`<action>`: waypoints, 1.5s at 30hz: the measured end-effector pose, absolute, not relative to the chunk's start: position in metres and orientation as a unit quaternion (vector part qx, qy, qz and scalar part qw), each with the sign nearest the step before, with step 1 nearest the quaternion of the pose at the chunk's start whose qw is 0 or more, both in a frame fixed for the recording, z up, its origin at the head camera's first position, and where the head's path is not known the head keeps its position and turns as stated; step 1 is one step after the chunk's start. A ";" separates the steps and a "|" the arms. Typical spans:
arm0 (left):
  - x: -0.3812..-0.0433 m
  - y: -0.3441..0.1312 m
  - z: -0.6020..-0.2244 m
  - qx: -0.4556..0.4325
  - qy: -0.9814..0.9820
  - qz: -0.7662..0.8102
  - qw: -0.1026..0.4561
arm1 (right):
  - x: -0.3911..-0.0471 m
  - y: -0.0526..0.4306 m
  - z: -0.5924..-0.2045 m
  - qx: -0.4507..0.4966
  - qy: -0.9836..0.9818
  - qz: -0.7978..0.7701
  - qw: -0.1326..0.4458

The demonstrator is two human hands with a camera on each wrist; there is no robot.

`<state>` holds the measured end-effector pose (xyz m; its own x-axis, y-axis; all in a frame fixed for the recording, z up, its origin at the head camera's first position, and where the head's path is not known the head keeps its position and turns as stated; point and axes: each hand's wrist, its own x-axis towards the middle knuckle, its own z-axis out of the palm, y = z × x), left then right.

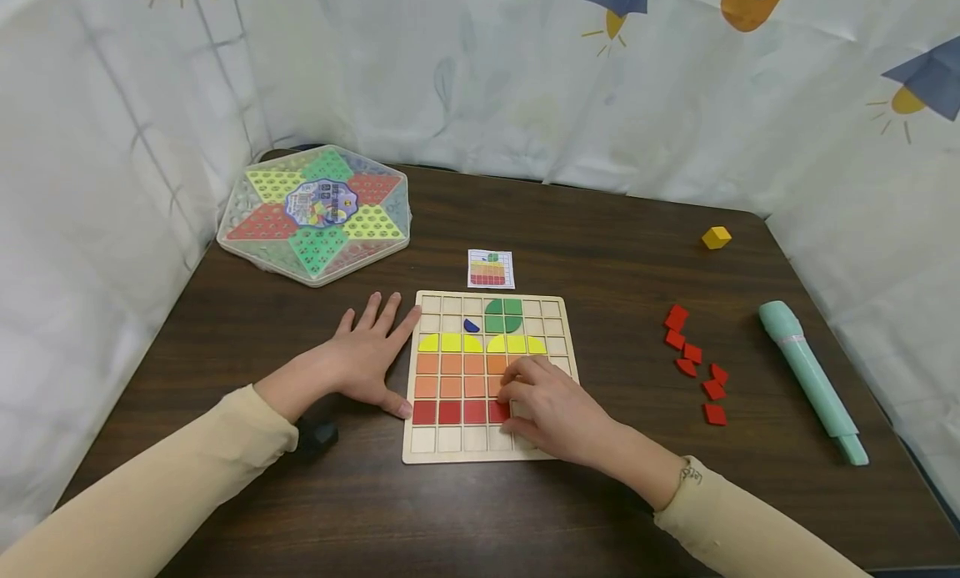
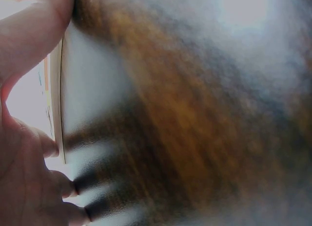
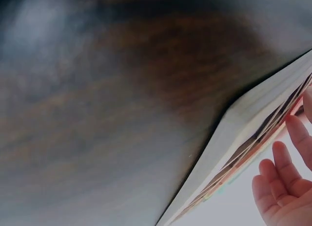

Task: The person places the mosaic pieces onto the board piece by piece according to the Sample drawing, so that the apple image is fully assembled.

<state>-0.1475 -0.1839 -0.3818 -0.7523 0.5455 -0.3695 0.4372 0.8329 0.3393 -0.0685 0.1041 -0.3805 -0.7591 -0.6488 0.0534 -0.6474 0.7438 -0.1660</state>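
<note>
A wooden grid board (image 1: 456, 439) lies in the middle of the table, holding flat coloured tiles. My right hand (image 1: 558, 415) is over its lower right part, thumb and bent fingers pinching a red square tile (image 1: 497, 411) at the row's right visible end. More red tiles (image 1: 449, 412) sit left of it, below orange rows (image 1: 451, 386), a yellow row (image 1: 452, 343), green tiles (image 1: 503, 315) and a small blue piece (image 1: 471, 325). The right hand hides some cells. My left hand (image 1: 367, 357) rests with fingers spread, thumb and index finger touching the board's left edge.
A printed pattern card (image 1: 491, 269) lies behind the board. Several loose red pieces (image 1: 692, 354) are scattered to the right, with a teal tube-like case (image 1: 810, 378) beyond. A yellow cube (image 1: 716, 238) sits back right; a hexagonal Chinese checkers box (image 1: 318, 211) lies back left.
</note>
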 end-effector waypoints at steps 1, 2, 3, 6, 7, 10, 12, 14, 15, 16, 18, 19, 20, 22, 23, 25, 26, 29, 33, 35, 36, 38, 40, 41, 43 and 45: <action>-0.148 -0.184 -0.382 0.265 0.929 0.117 0.232 | -0.069 0.105 -0.380 -0.348 0.933 -0.089 0.006; -0.148 -0.184 -0.382 0.265 0.929 0.117 0.232 | -0.069 0.105 -0.380 -0.349 0.932 -0.093 0.006; -0.148 -0.184 -0.382 0.265 0.929 0.117 0.232 | -0.069 0.106 -0.379 -0.349 0.932 -0.097 0.007; -0.148 -0.184 -0.382 0.265 0.928 0.118 0.233 | -0.069 0.111 -0.376 -0.342 0.933 -0.109 0.005; -0.148 -0.183 -0.382 0.265 0.928 0.119 0.233 | -0.069 0.114 -0.374 -0.337 0.935 -0.111 0.004; -0.148 -0.183 -0.382 0.266 0.928 0.118 0.231 | -0.069 0.128 -0.370 -0.316 0.942 -0.113 -0.001; -0.148 -0.183 -0.382 0.268 0.928 0.118 0.230 | -0.069 0.143 -0.369 -0.297 0.949 -0.106 -0.008; -0.148 -0.184 -0.382 0.268 0.928 0.117 0.229 | -0.067 0.162 -0.369 -0.279 0.954 -0.108 -0.015; -0.148 -0.184 -0.381 0.268 0.929 0.116 0.228 | -0.067 0.173 -0.370 -0.271 0.956 -0.110 -0.021; -0.148 -0.184 -0.381 0.269 0.929 0.116 0.227 | -0.065 0.185 -0.370 -0.263 0.958 -0.111 -0.030; -0.147 -0.185 -0.381 0.269 0.929 0.115 0.224 | -0.063 0.210 -0.371 -0.249 0.960 -0.119 -0.046; -0.147 -0.185 -0.381 0.270 0.930 0.115 0.223 | -0.061 0.223 -0.372 -0.243 0.961 -0.121 -0.056; -0.147 -0.185 -0.381 0.270 0.930 0.114 0.222 | -0.060 0.236 -0.372 -0.236 0.962 -0.121 -0.065; -0.147 -0.186 -0.381 0.271 0.930 0.114 0.220 | -0.056 0.260 -0.373 -0.221 0.964 -0.122 -0.080; -0.146 -0.186 -0.381 0.271 0.930 0.114 0.219 | -0.053 0.271 -0.374 -0.211 0.967 -0.119 -0.084; -0.146 -0.187 -0.381 0.271 0.931 0.113 0.217 | -0.048 0.293 -0.376 -0.197 0.969 -0.117 -0.092; -0.146 -0.187 -0.381 0.271 0.931 0.113 0.217 | -0.046 0.302 -0.377 -0.188 0.971 -0.116 -0.094; -0.146 -0.187 -0.381 0.273 0.930 0.113 0.217 | -0.036 0.324 -0.381 -0.160 0.977 -0.109 -0.090; -0.147 -0.186 -0.381 0.273 0.930 0.113 0.218 | -0.026 0.342 -0.385 -0.132 0.983 -0.097 -0.077; -0.147 -0.186 -0.381 0.273 0.930 0.112 0.218 | -0.023 0.347 -0.387 -0.125 0.985 -0.093 -0.073; -0.147 -0.186 -0.381 0.273 0.930 0.112 0.218 | -0.022 0.350 -0.388 -0.125 0.985 -0.092 -0.074; -0.147 -0.186 -0.382 0.273 0.930 0.113 0.217 | -0.021 0.353 -0.390 -0.124 0.985 -0.091 -0.075; -0.147 -0.185 -0.383 0.274 0.930 0.114 0.216 | -0.020 0.355 -0.391 -0.123 0.985 -0.091 -0.079; -0.147 -0.185 -0.384 0.274 0.930 0.114 0.215 | -0.020 0.355 -0.392 -0.123 0.985 -0.091 -0.081; -0.148 -0.184 -0.384 0.275 0.930 0.114 0.214 | -0.019 0.355 -0.393 -0.123 0.985 -0.091 -0.085; -0.148 -0.184 -0.385 0.276 0.930 0.114 0.215 | -0.018 0.354 -0.394 -0.122 0.984 -0.094 -0.086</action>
